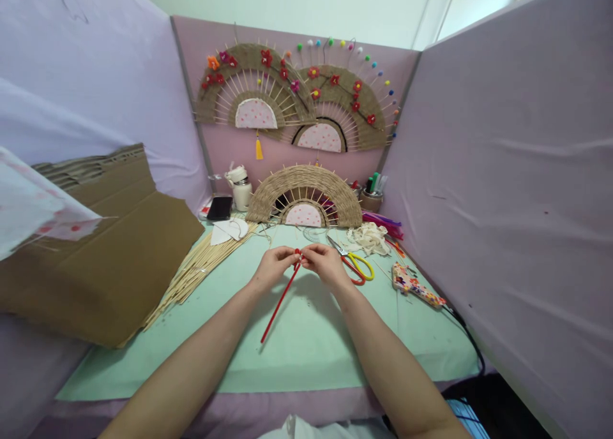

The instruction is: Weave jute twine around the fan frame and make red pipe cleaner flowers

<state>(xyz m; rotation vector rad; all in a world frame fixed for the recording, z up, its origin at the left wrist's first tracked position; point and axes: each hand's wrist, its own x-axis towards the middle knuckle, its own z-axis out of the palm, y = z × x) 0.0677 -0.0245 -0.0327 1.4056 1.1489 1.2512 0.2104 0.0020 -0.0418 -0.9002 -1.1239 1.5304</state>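
Observation:
Both my hands meet over the middle of the green-covered table, fingertips close together. My left hand (275, 265) pinches a red pipe cleaner (282, 298) near its upper end, where it is bent into a small red shape. From the other side my right hand (325, 265) is closed in a pinch on the same bent part. The straight length of the pipe cleaner slants down to the lower left. Fingers partly hide the bent end. Scissors (357, 265) with red and yellow handles lie just right of my right hand.
A fan-shaped twine piece (306, 174) stands behind my hands. Bamboo sticks (204, 267) and a cardboard sheet (119, 254) are at left. A flower-patterned glue gun (416, 286), its cord trailing off the table, lies right. A cup of pens (371, 201) and a bottle (241, 190) stand behind.

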